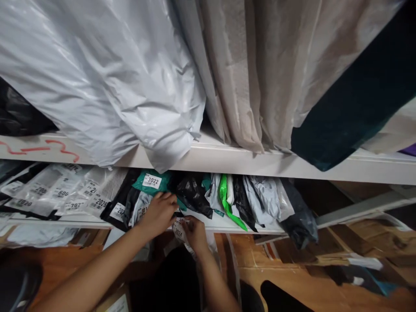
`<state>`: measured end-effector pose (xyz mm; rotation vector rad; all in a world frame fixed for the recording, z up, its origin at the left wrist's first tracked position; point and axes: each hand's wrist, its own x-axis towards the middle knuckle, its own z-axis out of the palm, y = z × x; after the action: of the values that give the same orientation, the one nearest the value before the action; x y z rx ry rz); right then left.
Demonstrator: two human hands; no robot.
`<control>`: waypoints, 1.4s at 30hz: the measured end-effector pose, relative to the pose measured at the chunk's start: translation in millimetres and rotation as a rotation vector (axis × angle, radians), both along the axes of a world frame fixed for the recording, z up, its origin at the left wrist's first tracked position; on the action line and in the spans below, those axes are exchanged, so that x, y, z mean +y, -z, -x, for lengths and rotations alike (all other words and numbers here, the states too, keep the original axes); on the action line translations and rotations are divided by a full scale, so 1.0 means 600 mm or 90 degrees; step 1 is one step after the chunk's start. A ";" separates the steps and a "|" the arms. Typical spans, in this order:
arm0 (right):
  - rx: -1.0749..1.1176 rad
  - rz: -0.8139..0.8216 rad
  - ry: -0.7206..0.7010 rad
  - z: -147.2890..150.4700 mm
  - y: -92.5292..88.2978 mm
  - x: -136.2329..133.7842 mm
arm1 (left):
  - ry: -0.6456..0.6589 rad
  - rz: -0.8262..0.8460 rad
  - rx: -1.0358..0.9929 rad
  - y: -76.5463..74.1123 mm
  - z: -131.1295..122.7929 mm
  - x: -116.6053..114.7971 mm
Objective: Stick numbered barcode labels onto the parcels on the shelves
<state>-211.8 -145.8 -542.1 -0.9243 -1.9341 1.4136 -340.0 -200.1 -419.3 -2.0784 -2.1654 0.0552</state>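
My left hand (159,213) reaches into the lower shelf, fingers curled against the row of numbered parcels, just below a green parcel labelled 3022 (152,182). My right hand (195,233) is closed on a small clear-wrapped parcel with a white numbered label (178,230) at the shelf's front edge. Black parcels (191,193) stand right of my left hand, with a bright green one (225,199) and grey ones (264,197) further right.
A white shelf board (234,160) runs across above the parcels. On it rest a big grey plastic bag (107,78), beige wrapped bundles (260,73) and a dark green bag (354,108). Labelled clear bags (48,193) lie at the left. An orange-brown floor (292,273) shows below.
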 end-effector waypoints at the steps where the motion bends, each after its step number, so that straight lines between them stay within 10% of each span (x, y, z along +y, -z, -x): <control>1: 0.009 0.009 -0.003 -0.001 0.003 0.001 | 0.030 0.028 -0.002 0.017 0.002 -0.009; 6: 0.067 0.117 -0.119 -0.046 0.003 0.018 | 0.000 0.060 0.015 0.053 0.013 -0.029; 16: 0.427 0.396 -0.032 0.006 -0.032 0.058 | -0.297 -0.021 -0.031 -0.057 0.021 0.094; 20: 0.549 0.488 0.000 0.001 -0.046 0.061 | -0.286 0.084 -0.080 -0.055 0.038 0.147; 28: 0.637 0.540 -0.031 -0.027 -0.049 0.073 | -0.186 0.113 -0.089 -0.060 0.047 0.074; 34: 0.693 0.531 0.003 -0.018 -0.045 0.074 | -0.061 0.206 -0.178 -0.049 0.066 0.118; 42: 0.785 0.591 -0.042 -0.032 -0.062 0.083 | -0.109 0.160 -0.087 -0.016 0.065 0.109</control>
<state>-192.4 -95.7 -505.0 -0.1243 -0.3678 2.1860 -378.8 -134.7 -409.8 -2.0694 -2.5328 0.2211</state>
